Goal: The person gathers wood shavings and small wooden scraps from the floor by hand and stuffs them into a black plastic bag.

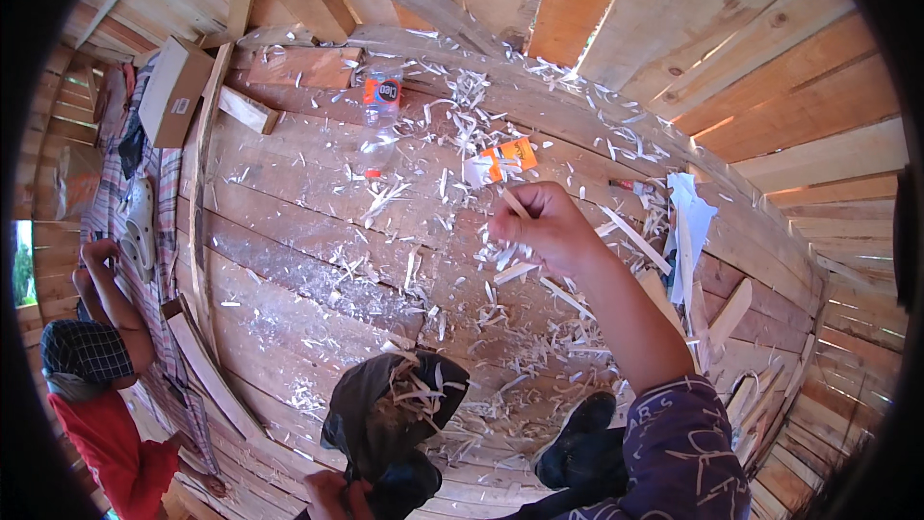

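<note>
My right hand (pixel 547 231) is raised over the middle of the plank floor, its fingers closed. A thin pale wood strip (pixel 517 203) sticks out between its thumb and fingers. Whitish curls show just under the hand; whether it holds them too cannot be made out. Low in the view, my left hand (pixel 332 497) is partly cut off by the lower edge. Its fingers are curled at the lower side of a dark bag (pixel 351 419), which they seem to grip. The bag's mouth gapes, and wood shavings (pixel 414 390) lie inside.
Shavings cover much of the plank floor (pixel 298 274). A clear plastic bottle (pixel 378 125) and an orange-white packet (pixel 500 163) lie ahead. Wood offcuts (pixel 729 316) and a torn white sheet (pixel 688 221) lie right. At left sits another person in red (pixel 115 443), near a clog (pixel 141 221) and a cardboard box (pixel 175 91).
</note>
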Demonstrator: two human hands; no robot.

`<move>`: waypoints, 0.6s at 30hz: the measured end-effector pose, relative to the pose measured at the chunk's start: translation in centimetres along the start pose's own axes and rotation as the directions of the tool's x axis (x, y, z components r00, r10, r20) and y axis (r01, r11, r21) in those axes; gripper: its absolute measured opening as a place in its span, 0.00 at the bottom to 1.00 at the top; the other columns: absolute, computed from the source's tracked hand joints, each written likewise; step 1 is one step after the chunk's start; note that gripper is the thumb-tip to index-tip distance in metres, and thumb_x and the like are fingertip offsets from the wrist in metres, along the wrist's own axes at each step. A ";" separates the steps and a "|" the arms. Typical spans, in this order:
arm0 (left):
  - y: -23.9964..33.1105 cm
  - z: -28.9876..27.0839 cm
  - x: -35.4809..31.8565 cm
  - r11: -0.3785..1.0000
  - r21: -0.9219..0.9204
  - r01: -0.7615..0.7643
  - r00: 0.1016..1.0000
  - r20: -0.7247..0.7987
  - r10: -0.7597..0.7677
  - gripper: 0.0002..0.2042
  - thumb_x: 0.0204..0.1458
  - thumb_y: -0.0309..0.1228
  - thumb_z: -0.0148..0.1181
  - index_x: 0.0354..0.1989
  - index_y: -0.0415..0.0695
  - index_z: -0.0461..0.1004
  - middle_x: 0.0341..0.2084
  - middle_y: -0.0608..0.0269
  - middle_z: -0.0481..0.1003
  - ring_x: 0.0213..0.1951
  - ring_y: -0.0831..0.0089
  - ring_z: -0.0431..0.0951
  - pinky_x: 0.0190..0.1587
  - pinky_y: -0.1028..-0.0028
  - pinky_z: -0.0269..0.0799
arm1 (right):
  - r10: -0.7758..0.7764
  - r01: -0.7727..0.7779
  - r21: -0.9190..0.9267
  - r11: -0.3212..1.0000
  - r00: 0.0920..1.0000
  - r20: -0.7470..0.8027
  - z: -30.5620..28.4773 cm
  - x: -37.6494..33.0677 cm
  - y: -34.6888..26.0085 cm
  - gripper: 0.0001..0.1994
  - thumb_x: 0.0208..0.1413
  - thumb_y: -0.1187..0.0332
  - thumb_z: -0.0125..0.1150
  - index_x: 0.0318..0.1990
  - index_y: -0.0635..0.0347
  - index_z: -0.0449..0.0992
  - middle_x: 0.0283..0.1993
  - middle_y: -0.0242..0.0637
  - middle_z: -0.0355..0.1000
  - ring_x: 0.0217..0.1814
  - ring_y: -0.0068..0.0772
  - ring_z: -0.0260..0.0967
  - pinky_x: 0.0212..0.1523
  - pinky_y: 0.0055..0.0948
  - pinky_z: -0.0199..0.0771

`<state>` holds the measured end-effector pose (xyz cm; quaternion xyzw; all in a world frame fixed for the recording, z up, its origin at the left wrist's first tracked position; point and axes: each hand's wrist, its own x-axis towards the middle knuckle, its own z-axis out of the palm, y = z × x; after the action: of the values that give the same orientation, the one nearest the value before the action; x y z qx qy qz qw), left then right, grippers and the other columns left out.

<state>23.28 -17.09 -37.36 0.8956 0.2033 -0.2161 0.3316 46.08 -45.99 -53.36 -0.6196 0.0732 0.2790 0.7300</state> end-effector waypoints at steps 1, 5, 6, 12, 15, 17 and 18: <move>-0.2 0.0 0.6 0.998 -0.057 -0.035 0.999 0.012 0.035 0.03 0.57 0.20 0.48 0.38 0.37 0.62 0.31 0.53 0.69 0.34 0.65 0.72 0.37 0.70 0.69 | -0.065 0.065 -0.018 0.998 0.998 0.018 0.5 -0.8 0.0 0.10 0.48 0.64 0.71 0.26 0.59 0.76 0.22 0.24 0.70 0.21 0.12 0.61 0.20 0.18 0.60; -1.2 0.4 3.4 0.967 -0.239 -0.091 0.995 0.005 0.095 0.10 0.54 0.13 0.47 0.40 0.40 0.57 0.29 0.54 0.70 0.31 0.72 0.75 0.34 0.76 0.72 | -0.285 0.274 0.113 0.955 0.954 0.096 5.5 -4.5 -0.7 0.17 0.43 0.65 0.75 0.17 0.55 0.69 0.18 0.24 0.67 0.19 0.11 0.59 0.19 0.19 0.58; -1.1 0.7 3.9 0.952 -0.287 -0.109 0.993 0.009 0.116 0.12 0.53 0.11 0.47 0.40 0.40 0.55 0.29 0.54 0.70 0.30 0.73 0.75 0.34 0.77 0.73 | -0.348 0.332 0.148 0.932 0.932 0.102 6.6 -5.7 -0.6 0.17 0.43 0.65 0.75 0.16 0.55 0.68 0.17 0.24 0.66 0.19 0.12 0.59 0.19 0.19 0.58; 0.7 1.3 7.1 0.744 -0.655 0.130 0.979 0.206 0.010 0.13 0.55 0.13 0.46 0.42 0.42 0.52 0.29 0.56 0.69 0.32 0.76 0.74 0.36 0.76 0.74 | -0.440 0.673 -0.567 0.475 0.740 0.509 15.0 -6.4 7.4 0.11 0.50 0.63 0.67 0.31 0.61 0.74 0.23 0.38 0.66 0.29 0.35 0.71 0.31 0.33 0.70; -0.6 1.5 7.1 0.804 -0.584 0.114 0.976 0.216 0.018 0.13 0.55 0.14 0.44 0.43 0.43 0.51 0.30 0.56 0.70 0.33 0.76 0.73 0.39 0.71 0.79 | -0.415 0.654 -0.623 0.430 0.756 0.507 15.1 -6.5 7.8 0.12 0.52 0.62 0.64 0.39 0.60 0.75 0.30 0.40 0.69 0.36 0.37 0.72 0.38 0.37 0.72; -1.2 1.4 6.8 0.820 -0.563 0.103 0.978 0.208 0.020 0.13 0.55 0.14 0.44 0.42 0.43 0.51 0.30 0.56 0.70 0.32 0.77 0.73 0.39 0.70 0.79 | -0.284 0.571 -0.569 0.591 0.808 0.516 14.3 -6.4 5.8 0.13 0.53 0.62 0.62 0.42 0.60 0.75 0.33 0.40 0.72 0.39 0.38 0.73 0.41 0.38 0.72; -1.3 1.3 6.7 0.827 -0.554 0.097 0.980 0.200 0.019 0.13 0.55 0.14 0.44 0.42 0.43 0.51 0.30 0.56 0.70 0.32 0.77 0.73 0.39 0.70 0.80 | -0.163 0.489 -0.542 0.683 0.826 0.540 12.8 -5.7 3.8 0.13 0.53 0.62 0.62 0.42 0.60 0.75 0.34 0.40 0.73 0.40 0.37 0.73 0.42 0.37 0.72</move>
<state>27.83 -15.57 -42.40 0.7285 0.2425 -0.2412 0.5936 36.42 -35.40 -51.21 -0.7567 -0.3161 0.2827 0.4975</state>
